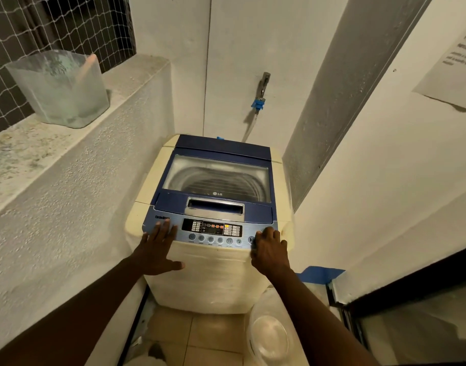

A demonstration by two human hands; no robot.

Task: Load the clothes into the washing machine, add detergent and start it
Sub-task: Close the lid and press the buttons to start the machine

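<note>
My left hand [155,252] is lying flat on the front left corner of the washing machine [213,273], fingers [161,229] spread open and reaching onto the blue control panel [263,228], thumb pointing right over the cream front. Gripping nothing.

My right hand [270,250] is sitting at the panel's right end, fingers [266,233] curled down beside the round start button [251,239], holding nothing; can't tell if a fingertip is actually pressing.

Between my hands the display [212,227] is glowing with orange digits above a row of round buttons.

The lid [216,178] is lying closed, its clear window showing the ribbed drum; contents too dim to tell.

The machine is standing in a narrow corner between white walls. A tap [262,87] with a blue fitting is sticking out of the back wall above it.

On the ledge [41,143] at left, a frosted plastic container [60,88] is standing beside netting.

A clear plastic tub [270,336] is sitting on the tiled floor [200,336] under my right forearm. A paper notice [453,64] is hanging on the right wall.
</note>
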